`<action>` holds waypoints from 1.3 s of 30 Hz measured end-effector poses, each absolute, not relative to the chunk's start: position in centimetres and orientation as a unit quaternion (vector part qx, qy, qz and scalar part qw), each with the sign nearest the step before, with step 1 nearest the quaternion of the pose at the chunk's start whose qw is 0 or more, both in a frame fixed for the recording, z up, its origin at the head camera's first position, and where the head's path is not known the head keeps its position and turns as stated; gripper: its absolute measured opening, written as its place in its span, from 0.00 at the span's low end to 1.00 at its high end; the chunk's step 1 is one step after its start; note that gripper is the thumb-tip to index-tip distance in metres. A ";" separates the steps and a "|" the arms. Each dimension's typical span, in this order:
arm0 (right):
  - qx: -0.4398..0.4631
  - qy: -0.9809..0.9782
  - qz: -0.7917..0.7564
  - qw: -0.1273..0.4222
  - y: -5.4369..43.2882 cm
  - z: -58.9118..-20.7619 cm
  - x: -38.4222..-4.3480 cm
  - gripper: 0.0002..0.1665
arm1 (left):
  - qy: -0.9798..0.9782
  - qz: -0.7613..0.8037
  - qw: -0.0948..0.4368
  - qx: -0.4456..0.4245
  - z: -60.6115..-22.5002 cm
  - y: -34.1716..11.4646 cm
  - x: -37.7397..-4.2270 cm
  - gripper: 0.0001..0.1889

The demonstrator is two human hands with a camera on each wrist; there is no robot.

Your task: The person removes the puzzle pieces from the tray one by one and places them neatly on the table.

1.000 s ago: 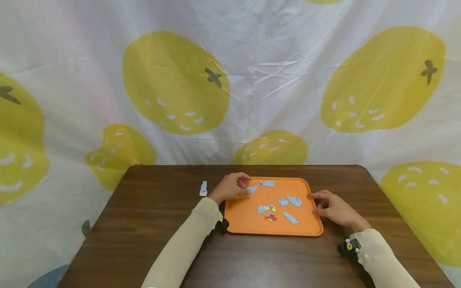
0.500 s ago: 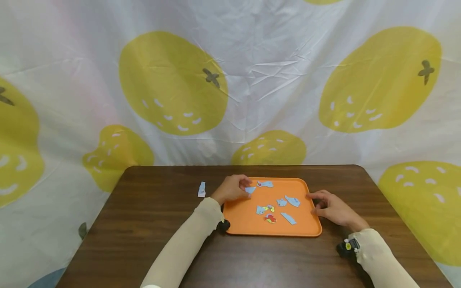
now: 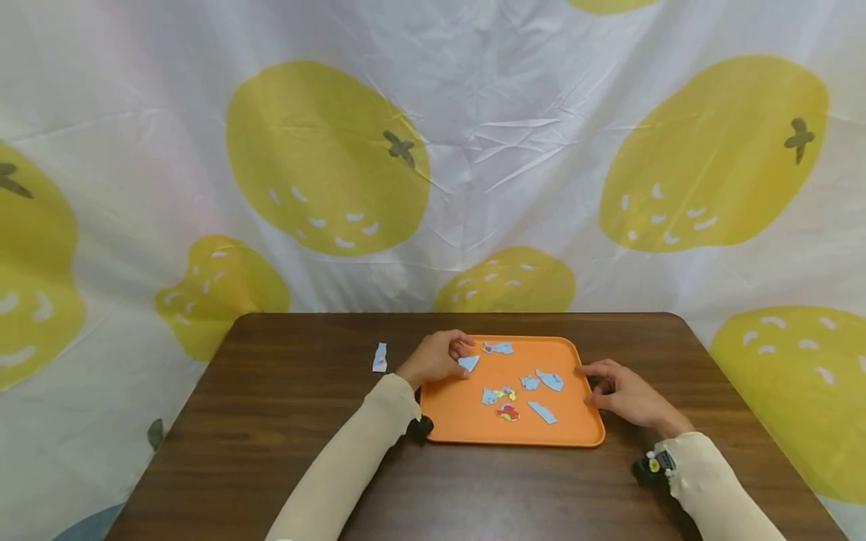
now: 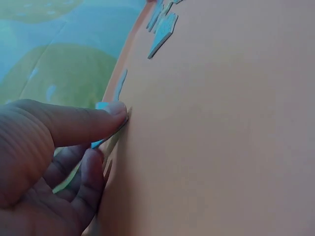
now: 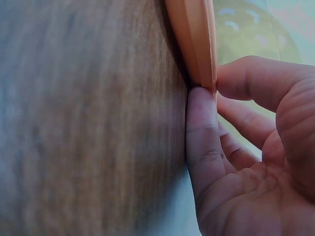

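Note:
At the left side of an orange tray (image 3: 467, 421), my left hand (image 3: 434, 356) pinches a small light-blue puzzle piece (image 3: 468, 363) between thumb and fingers. In the left wrist view the thumb (image 4: 88, 120) covers most of that piece (image 4: 102, 105). Across the tray, my right hand (image 3: 625, 394) holds the right rim; the right wrist view has one finger (image 5: 203, 123) low against the rim's outer side and the thumb (image 5: 251, 78) at its upper edge. Several irregular pieces lie on the tray, among them a red fish-like one (image 3: 507, 412) and a blue strip (image 3: 543, 411).
One pale-blue piece (image 3: 380, 358) lies on the brown wooden table (image 3: 304, 406), left of the tray. Near the tray's far edge is another blue piece (image 3: 498, 347). A white curtain (image 3: 514, 165) with yellow fruit prints hangs behind the table.
The pinched piece has turned and shifted slightly towards me as the left fingers move a little. The right hand stays at the rim. The head view has shifted slightly.

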State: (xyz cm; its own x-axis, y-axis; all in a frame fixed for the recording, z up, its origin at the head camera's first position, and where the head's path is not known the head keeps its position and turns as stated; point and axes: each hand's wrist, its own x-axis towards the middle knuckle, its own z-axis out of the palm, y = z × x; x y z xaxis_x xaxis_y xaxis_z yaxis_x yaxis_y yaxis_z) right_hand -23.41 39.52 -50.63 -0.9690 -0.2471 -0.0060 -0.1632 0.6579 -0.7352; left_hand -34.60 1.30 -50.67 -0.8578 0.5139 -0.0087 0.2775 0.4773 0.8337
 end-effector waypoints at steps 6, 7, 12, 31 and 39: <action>-0.115 0.909 -0.397 0.058 39.6 -50.7 -23.3 0.34 | 0.831 0.475 0.147 0.249 -50.4 0.9 -34.2 0.23; -0.117 0.909 -0.396 0.059 39.6 -50.6 -23.4 0.34 | 0.831 0.473 0.148 0.252 -50.4 0.8 -34.2 0.23; -0.117 0.909 -0.397 0.056 39.5 -50.4 -23.4 0.34 | 0.832 0.472 0.160 0.245 -50.1 0.4 -34.4 0.21; -0.126 0.911 -0.391 0.046 39.2 -50.9 -23.1 0.33 | 0.824 0.505 0.145 0.212 -50.7 -1.1 -34.3 0.20; -0.124 0.906 -0.403 0.044 39.2 -50.6 -23.2 0.33 | 0.805 0.534 0.146 0.213 -50.0 -1.8 -34.4 0.20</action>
